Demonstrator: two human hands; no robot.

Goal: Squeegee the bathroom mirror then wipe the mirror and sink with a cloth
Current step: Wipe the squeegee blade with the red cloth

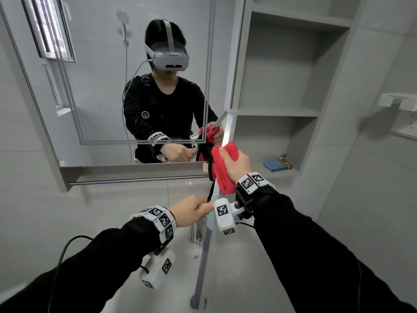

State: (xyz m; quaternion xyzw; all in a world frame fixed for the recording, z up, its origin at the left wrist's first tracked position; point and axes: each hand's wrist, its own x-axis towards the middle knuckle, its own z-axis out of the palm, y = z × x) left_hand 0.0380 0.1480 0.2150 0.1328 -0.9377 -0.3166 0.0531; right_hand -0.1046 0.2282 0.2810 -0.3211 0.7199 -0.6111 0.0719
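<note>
The bathroom mirror hangs ahead and reflects me. A long squeegee slants from near the mirror's lower right corner down over the sink. My left hand pinches its shaft at mid-length. Higher up, my right hand grips a red cloth folded around the squeegee. The squeegee's silvery upper end sticks out above the cloth, beside the mirror's edge. A black strap dangles below the cloth.
A chrome faucet stands behind the basin, partly hidden by the squeegee. A rail runs under the mirror. Open shelves at the right hold a blue box. A white holder is fixed to the right wall.
</note>
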